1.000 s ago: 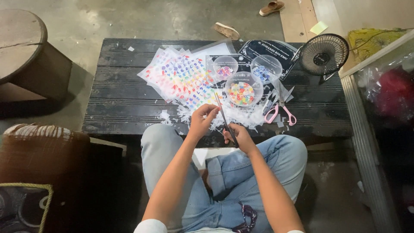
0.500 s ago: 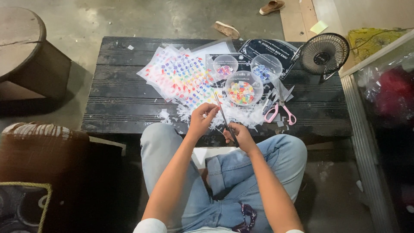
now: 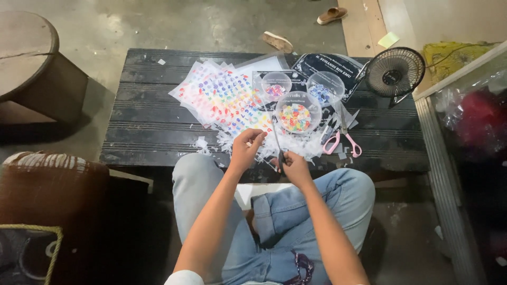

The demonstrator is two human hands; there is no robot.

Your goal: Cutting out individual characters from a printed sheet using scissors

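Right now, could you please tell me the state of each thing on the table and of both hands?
Left hand: pinching a small clear scrap.
Right hand: gripping dark scissors, blades pointing away from the person.
Pink scissors: lying flat, unused.
Three clear bowls: uncovered, coloured pieces inside.
Sticker sheets: spread flat, overlapping.
Small fan: tilted; running or not, cannot tell.

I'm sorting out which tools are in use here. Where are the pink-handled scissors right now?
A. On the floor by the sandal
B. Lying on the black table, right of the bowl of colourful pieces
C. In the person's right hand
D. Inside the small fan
B: the pink-handled scissors lie on the black table, right of the bowl of colourful pieces, untouched; the right hand works a separate dark tool.
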